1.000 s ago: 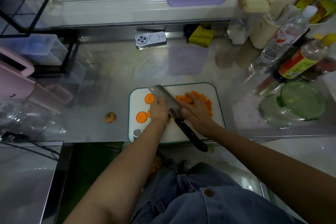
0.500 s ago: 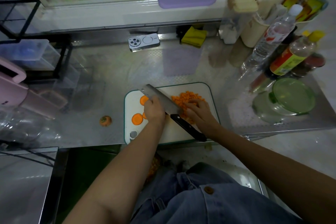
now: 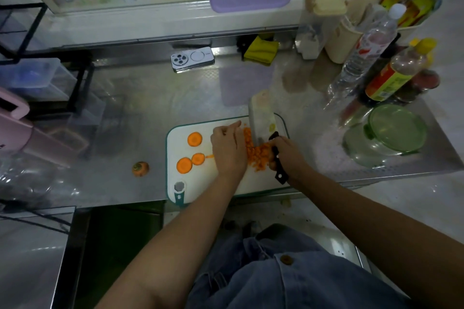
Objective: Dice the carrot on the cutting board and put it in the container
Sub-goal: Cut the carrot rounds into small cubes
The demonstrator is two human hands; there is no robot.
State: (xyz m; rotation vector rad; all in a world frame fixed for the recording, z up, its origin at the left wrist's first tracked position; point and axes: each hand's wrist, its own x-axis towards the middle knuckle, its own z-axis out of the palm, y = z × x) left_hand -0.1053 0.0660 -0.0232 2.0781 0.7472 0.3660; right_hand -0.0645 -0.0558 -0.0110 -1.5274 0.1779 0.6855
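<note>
Both forearms reach forward over the counter edge onto the white cutting board (image 3: 200, 184). The left hand (image 3: 228, 150) lies palm down with its fingers fairly straight and pointing toward the far edge of the board; it holds nothing, and its thumb side rests against the pile of diced carrot (image 3: 258, 157). The right hand (image 3: 288, 155) is curled round the black handle of the knife (image 3: 261, 120), whose broad blade points away from the person with its flat face turned up and its tip past the far edge of the board. The diced carrot sits between the two hands, touching the near end of the blade and just beside the gripping fingers. Three round carrot slices (image 3: 194, 139) lie on the left part of the board, apart from the left hand, and a carrot top (image 3: 140, 168) lies on the steel counter left of the board. The glass container (image 3: 359, 150) with a green lid (image 3: 399, 128) stands to the right of the board, well apart from the pile
</note>
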